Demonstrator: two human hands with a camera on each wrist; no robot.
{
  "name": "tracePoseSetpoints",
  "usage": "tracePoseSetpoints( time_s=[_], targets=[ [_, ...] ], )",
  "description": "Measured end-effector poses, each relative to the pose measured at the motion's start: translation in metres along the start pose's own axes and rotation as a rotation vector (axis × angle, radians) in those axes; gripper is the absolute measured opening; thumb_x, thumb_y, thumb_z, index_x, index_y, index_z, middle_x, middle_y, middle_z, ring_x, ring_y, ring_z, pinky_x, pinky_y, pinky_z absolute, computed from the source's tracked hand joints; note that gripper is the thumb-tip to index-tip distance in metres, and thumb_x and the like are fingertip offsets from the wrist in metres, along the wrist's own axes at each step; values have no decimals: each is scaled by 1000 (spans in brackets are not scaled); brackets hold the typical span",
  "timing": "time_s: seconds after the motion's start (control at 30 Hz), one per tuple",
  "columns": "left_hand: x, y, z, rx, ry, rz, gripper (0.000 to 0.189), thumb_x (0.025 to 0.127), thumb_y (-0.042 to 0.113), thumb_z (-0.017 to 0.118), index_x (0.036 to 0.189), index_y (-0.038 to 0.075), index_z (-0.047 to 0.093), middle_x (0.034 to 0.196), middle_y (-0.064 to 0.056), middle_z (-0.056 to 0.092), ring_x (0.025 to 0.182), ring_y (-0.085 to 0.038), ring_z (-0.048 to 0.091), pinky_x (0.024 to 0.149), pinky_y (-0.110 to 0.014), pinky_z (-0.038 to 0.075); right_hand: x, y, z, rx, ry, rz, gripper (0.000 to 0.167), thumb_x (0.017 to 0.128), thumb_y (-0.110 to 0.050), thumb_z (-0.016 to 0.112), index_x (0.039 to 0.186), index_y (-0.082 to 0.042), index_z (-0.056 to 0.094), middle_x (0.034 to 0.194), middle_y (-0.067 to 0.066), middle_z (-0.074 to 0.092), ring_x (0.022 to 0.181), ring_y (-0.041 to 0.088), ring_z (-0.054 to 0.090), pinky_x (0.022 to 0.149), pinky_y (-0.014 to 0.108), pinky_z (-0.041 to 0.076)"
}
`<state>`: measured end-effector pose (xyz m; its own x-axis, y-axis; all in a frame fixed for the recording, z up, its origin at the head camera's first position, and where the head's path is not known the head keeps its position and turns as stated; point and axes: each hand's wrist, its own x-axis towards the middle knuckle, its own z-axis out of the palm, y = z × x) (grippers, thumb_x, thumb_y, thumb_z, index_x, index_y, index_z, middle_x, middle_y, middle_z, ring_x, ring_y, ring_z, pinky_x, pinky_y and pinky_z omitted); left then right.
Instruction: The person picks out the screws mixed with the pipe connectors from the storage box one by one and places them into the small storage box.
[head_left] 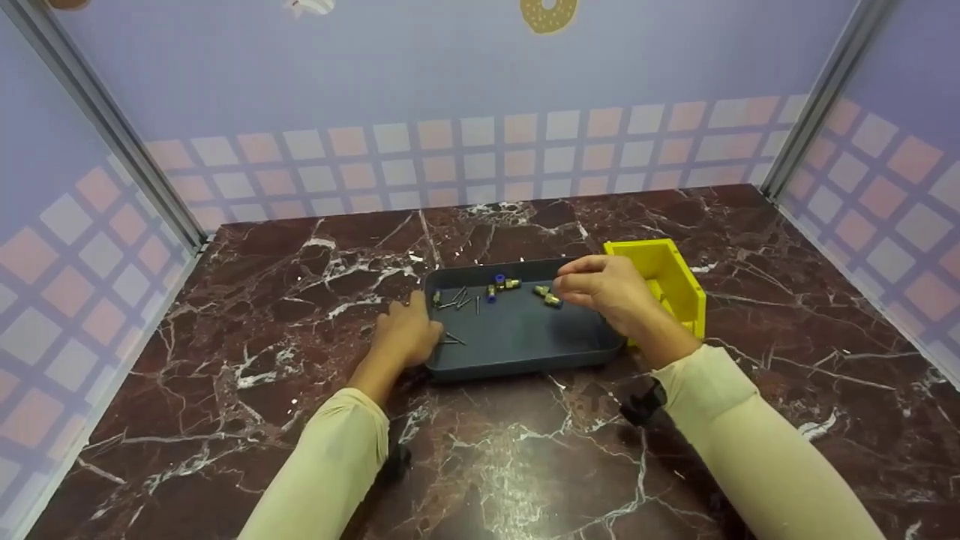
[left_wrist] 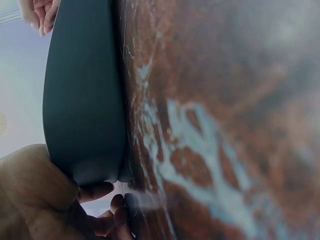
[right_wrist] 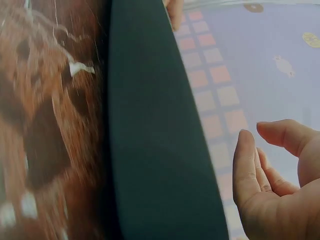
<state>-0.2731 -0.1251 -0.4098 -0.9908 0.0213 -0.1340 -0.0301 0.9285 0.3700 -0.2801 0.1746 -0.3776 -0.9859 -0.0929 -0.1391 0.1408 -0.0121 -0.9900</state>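
Observation:
A dark grey tray (head_left: 517, 367) lies on the table with small metal parts in it. My left hand (head_left: 409, 330) grips its left end; in the left wrist view the hand (left_wrist: 37, 192) has the thumb and fingers around the tray's corner (left_wrist: 87, 110). Over the tray's right side hovers my right hand (head_left: 611, 292), its thumb and fingertips apart with nothing between them, as the right wrist view shows (right_wrist: 275, 185). Below those fingers sit brass fittings (head_left: 547, 296). More brass fittings with blue collars (head_left: 501, 285) lie at the back middle. Several screws (head_left: 460, 298) are scattered at the left.
A yellow bin (head_left: 694, 300) stands against the tray's right end, partly behind my right hand and wrist. The dark red marbled tabletop (head_left: 285, 315) extends all around. Panel walls (head_left: 450, 90) close off the back and both sides.

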Motion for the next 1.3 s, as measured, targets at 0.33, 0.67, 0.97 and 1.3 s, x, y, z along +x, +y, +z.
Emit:
tracePoseSetpoints(
  time_s=[0.33,0.67,0.97,1.3],
  targets=[
    [0,-2,0,-2,10,4,65,97,30,55,152,4,33,141,-36,45,127,-55,48,109,-59,39,7,9,44,-21,-38,-11,29,84,5,74,110,14,66,97,11,72,83,19,74,84,35,61],
    [0,-2,1,-7,17,1,62,97,30,55,150,4,35,140,-36,47,126,-54,49,107,-59,41,15,14,81,-24,-85,6,27,85,6,72,110,15,66,116,24,69,95,30,74,91,41,59],
    [0,-1,1,4,8,-8,62,97,30,55,150,3,36,142,-36,45,127,-55,48,109,-58,40,18,26,104,-39,-101,28,24,82,10,70,105,14,67,106,17,65,84,20,73,83,34,61],
    [-1,0,1,-15,18,4,62,97,30,56,150,4,37,140,-35,47,127,-55,49,108,-58,40,20,35,119,-223,-90,28,22,80,2,77,101,7,73,97,12,71,79,16,74,76,30,62]
  ],
)
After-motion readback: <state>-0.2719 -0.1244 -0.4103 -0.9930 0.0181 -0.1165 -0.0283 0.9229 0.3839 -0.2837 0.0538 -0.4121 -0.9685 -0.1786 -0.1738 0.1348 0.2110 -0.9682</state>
